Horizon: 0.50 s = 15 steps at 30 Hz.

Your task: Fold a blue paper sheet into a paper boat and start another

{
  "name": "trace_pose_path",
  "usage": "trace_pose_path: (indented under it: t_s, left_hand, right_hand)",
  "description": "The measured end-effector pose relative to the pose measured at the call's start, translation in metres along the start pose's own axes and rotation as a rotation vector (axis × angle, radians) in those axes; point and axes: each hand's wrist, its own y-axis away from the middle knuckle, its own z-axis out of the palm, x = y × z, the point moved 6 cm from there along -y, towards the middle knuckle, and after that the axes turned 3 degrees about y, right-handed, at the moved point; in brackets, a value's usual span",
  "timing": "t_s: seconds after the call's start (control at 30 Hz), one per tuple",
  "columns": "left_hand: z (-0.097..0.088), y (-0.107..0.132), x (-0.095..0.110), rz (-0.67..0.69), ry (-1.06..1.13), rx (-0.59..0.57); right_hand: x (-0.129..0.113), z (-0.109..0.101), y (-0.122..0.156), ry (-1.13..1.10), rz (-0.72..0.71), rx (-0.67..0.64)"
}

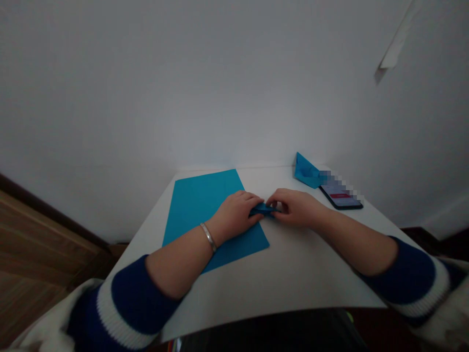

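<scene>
Between my two hands is a small piece of folded blue paper, partly covered by my fingers. My left hand grips its left end, thumb below and fingers on top, above a flat blue sheet. At the other end, my right hand pinches the folded paper with bent fingers. Its exact folded shape is hard to make out. The flat sheet lies under my left hand and forearm, which hide part of it.
A blue folded paper boat stands at the table's back right, touching or close to a phone with a lit screen. The white table meets the wall behind. A wooden panel is at the left.
</scene>
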Motion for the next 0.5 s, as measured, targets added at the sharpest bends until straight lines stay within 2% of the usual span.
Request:
trace_pose_path:
  t_s: [0.13,0.37,0.5]
  left_hand:
    - [0.0004,-0.0001,-0.0008,0.01,-0.013,0.005]
    - [-0.0003,-0.0003,0.001,0.023,-0.049,-0.011]
    - [-0.0048,-0.0006,0.0034,-0.023,-0.078,-0.01]
  right_hand:
    - [-0.0052,-0.0011,0.0007,0.118,-0.021,-0.015]
    - [-0.005,-0.0011,-0.0005,0.155,0.0,-0.004]
    - [-0.0041,-0.0021,-0.0018,0.209,0.009,0.004]
